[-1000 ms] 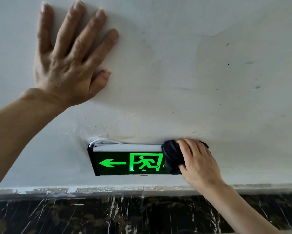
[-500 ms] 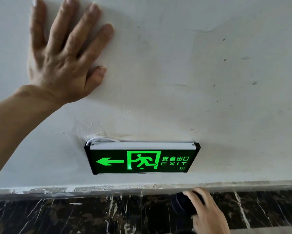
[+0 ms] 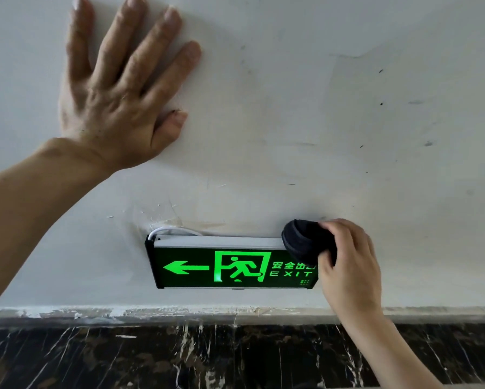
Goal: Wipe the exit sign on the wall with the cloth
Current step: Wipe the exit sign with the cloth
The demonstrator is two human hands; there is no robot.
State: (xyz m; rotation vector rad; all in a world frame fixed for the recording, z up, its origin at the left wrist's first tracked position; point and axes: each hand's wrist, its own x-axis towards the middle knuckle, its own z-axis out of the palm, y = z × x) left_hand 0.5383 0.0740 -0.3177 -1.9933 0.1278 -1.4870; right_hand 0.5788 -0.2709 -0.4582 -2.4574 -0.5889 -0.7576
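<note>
Exit sign (image 3: 230, 266) is mounted low on the white wall (image 3: 305, 122), lit green with left arrow, running figure and EXIT text, a white cable (image 3: 162, 230) looping at its top-left corner, dark marble strip (image 3: 207, 357) below. Right hand (image 3: 348, 270) has its fingers (image 3: 338, 234) clamped on a balled dark cloth (image 3: 305, 244), pressed on the sign's top-right corner and covering part of the text. Left hand (image 3: 120, 91) is flat on the wall up left of the sign, fingers spread apart, holding nothing.
</note>
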